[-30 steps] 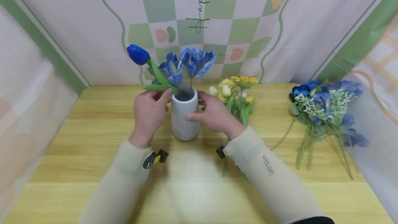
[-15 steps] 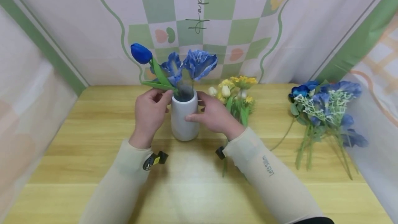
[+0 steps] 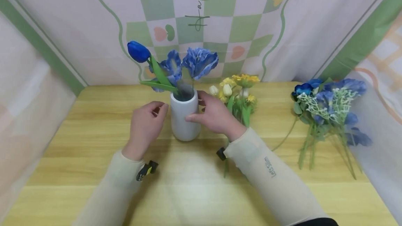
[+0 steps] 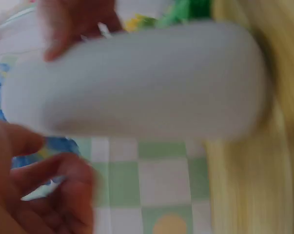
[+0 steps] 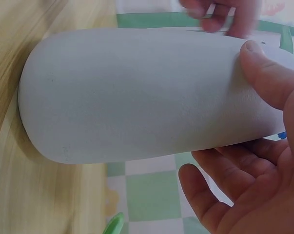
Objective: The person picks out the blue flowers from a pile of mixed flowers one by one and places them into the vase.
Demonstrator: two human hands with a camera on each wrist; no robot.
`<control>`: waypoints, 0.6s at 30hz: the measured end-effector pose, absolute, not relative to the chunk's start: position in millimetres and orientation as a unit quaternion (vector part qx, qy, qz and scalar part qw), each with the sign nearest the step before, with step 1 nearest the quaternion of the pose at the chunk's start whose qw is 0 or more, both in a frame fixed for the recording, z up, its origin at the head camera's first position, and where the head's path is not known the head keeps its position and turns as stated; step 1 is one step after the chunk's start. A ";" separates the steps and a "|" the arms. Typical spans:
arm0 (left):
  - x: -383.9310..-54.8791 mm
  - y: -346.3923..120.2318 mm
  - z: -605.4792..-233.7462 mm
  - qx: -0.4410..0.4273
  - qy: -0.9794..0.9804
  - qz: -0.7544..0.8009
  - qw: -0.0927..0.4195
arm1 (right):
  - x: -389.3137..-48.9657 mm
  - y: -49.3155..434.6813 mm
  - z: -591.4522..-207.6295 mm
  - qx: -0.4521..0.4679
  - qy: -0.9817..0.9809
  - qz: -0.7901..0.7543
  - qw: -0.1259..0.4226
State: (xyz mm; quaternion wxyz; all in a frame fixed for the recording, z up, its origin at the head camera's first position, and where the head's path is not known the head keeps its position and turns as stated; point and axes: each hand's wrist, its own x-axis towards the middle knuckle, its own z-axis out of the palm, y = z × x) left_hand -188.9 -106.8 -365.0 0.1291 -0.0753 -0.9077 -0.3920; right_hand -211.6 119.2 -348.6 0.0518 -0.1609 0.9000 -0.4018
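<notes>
A white vase [image 3: 184, 121] stands upright on the wooden table [image 3: 194, 187]. My right hand [image 3: 217, 116] grips its right side near the rim, thumb across the front and fingers behind, as the right wrist view shows too. In the vase are a blue tulip [image 3: 139, 51], leaning left with green leaves, and ruffled blue flowers [image 3: 200, 63]. To the left of the vase is my left hand [image 3: 146, 126], its fingers loosely curled around nothing. The left wrist view has that hand [image 4: 54, 190] beside the blurred vase [image 4: 147, 80], a gap between thumb and forefinger.
Yellow and white flowers [image 3: 237, 91] lie just behind my right hand. Farther right is a pile of blue flowers with small white sprigs [image 3: 328, 105], stems toward me. A green checked cloth [image 3: 216, 27] hangs along the table's back edge.
My left hand has let go of the tulip by the vase rim and drawn back, down and left. The tulip stays leaning in the vase. My right hand keeps its hold.
</notes>
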 end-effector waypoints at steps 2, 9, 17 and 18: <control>-188.2 -113.5 -372.9 -0.080 -0.945 -0.300 0.097 | -210.9 119.7 -348.8 -0.165 0.903 -0.394 0.051; -182.1 -149.2 -397.3 -0.090 -0.986 -0.139 -0.009 | -203.6 145.0 -359.5 -0.181 0.949 -0.255 0.044; -175.2 -188.4 -409.8 -0.071 -0.988 -0.118 -0.069 | -183.5 235.2 -372.7 -0.128 0.979 -0.155 0.022; -174.7 -192.2 -410.9 -0.068 -0.988 -0.121 -0.073 | -180.5 248.1 -373.5 -0.117 0.981 -0.152 0.025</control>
